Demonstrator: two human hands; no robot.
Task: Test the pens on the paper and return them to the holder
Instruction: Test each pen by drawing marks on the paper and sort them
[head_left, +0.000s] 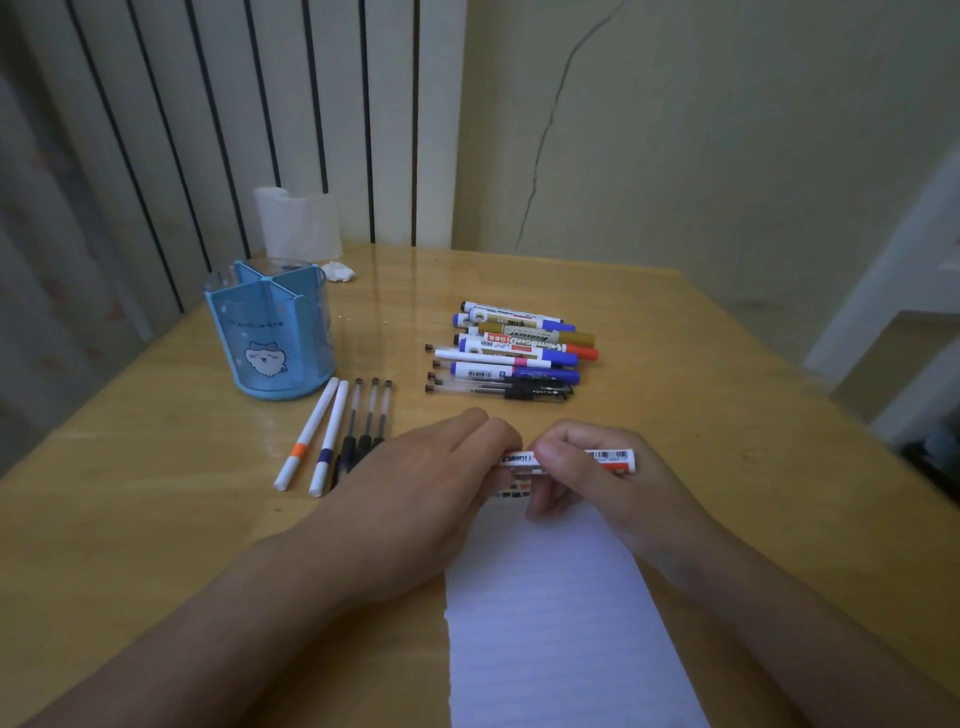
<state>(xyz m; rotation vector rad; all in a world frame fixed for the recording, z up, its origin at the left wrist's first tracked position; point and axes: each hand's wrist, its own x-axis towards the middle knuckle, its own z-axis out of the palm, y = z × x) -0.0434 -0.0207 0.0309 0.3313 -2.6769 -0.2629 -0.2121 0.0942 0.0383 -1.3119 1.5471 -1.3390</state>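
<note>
A white marker with red label and barcode (597, 460) is held horizontally over the top edge of the white paper sheet (561, 623), gripped by both the left hand (441, 467) and right hand (587, 467). Uncapping is judged in hand; a straight pull apart is called for next. The blue translucent plastic holder (270, 332) stands empty at the bench's left.

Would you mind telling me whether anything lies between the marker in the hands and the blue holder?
Yes: five pens lie on the table between the marker and the holder, just below its base. Lifted over them, the marker has a free path to the open top.
</note>
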